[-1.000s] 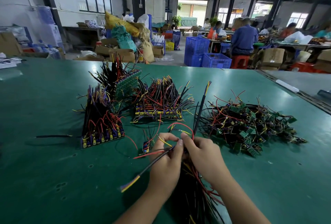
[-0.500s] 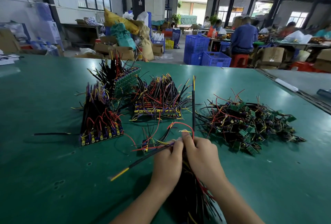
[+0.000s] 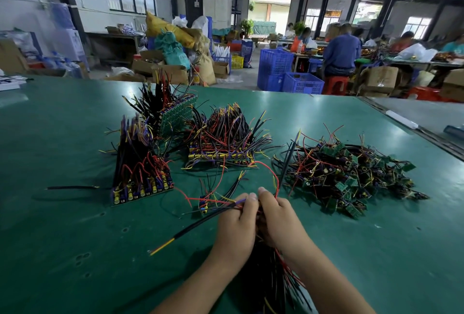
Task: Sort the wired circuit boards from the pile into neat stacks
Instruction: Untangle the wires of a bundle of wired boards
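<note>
Both hands were close together near the front of the green table [image 3: 62, 238]. The left hand [image 3: 234, 225] and the right hand [image 3: 278, 218] each had a closed grip on a bundle of wired boards [image 3: 263, 276] — its black and red wires ran down between the wrists toward the person. One long black wire with a yellow tip [image 3: 175, 238] stuck out to the left from the left hand. A small loose board [image 3: 203, 204] lay just left of the fingers. The messy pile [image 3: 349, 173] of green boards sat to the right, near the right hand. Three neat stacks stood behind — a left stack [image 3: 140, 163], a back stack [image 3: 173, 112] and a middle stack [image 3: 223, 143].
</note>
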Demonstrator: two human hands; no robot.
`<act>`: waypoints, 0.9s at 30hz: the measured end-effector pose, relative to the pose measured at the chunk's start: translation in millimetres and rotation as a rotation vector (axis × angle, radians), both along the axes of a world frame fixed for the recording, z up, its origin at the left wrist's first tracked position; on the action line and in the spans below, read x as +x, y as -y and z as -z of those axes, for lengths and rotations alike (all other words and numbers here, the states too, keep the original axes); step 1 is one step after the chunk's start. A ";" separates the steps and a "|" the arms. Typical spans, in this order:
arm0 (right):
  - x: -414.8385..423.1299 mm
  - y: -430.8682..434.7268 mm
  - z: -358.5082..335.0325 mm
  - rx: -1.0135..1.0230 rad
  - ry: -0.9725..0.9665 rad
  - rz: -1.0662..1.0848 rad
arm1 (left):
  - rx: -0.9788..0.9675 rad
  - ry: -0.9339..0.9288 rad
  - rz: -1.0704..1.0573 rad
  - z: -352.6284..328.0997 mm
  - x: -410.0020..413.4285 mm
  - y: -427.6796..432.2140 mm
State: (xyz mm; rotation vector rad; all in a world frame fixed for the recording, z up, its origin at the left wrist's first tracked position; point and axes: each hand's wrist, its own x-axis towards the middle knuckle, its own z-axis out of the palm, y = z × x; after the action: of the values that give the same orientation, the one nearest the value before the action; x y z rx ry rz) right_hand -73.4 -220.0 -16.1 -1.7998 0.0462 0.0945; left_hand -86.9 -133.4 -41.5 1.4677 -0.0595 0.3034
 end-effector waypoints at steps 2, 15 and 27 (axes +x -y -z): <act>0.2 0.3 1.2 0.034 -0.034 -0.005 | 0.013 0.001 0.024 -1.4 -0.6 -1.5; -9.9 6.3 -15.5 0.347 -0.075 -0.057 | -0.263 -0.126 0.136 -15.4 -4.7 -1.9; -4.9 16.3 -14.5 0.189 0.219 -0.033 | 0.105 -0.184 -0.055 -3.3 4.7 -20.6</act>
State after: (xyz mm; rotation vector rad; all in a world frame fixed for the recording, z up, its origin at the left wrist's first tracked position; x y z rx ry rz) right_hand -78.2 -236.3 -1.6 -1.6127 -0.1442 -0.0728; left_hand -82.2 -112.9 -38.2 1.5974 0.1153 0.2114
